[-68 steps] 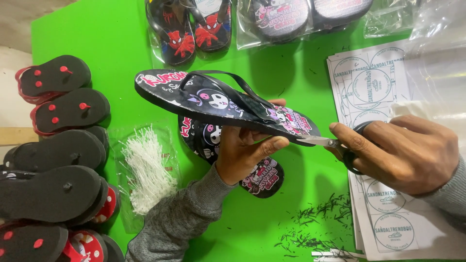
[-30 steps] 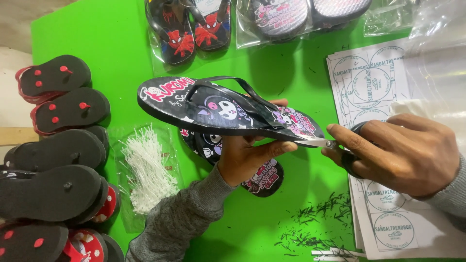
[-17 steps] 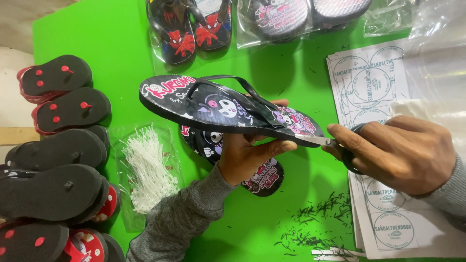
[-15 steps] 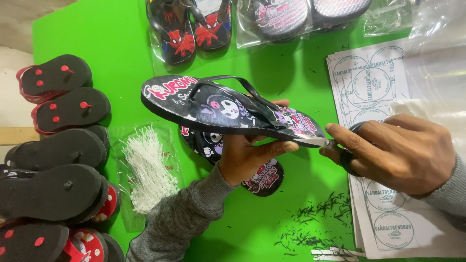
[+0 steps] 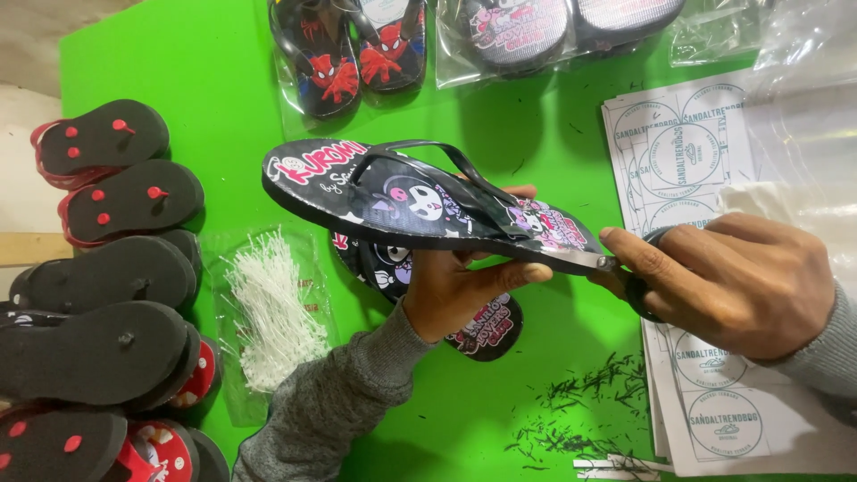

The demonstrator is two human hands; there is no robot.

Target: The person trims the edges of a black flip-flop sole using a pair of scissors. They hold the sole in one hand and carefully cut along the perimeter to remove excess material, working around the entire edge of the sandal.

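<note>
A green table (image 5: 223,80) fills the view. Down its left edge lies a stack of black sandals (image 5: 98,312), soles up, some with red plugs and red rims. At the right lies a pile of white label sheets (image 5: 705,419) printed with round stamps, with clear plastic (image 5: 803,98) over its upper part. Along the far edge sit bagged sandal pairs (image 5: 357,49), one pair with a red cartoon figure.

Held above the middle of the table is a black sandal (image 5: 420,201) with a cartoon print and pink lettering, strap up, toe to the left, heel to the right. The left hand (image 5: 460,290) grips it from below, thumb pressed along the near edge and fingers wrapped behind it. The right hand (image 5: 732,277) is closed around dark-handled scissors (image 5: 638,277); the metal blades meet the sandal's heel edge. How far the blades are parted cannot be told.

Under the held sandal its mate (image 5: 478,326) lies flat on the table, mostly hidden by the left hand. Left of that sits a clear bag of white plastic ties (image 5: 272,308). Near the right hand, black trimmings (image 5: 580,419) are scattered on the green.
</note>
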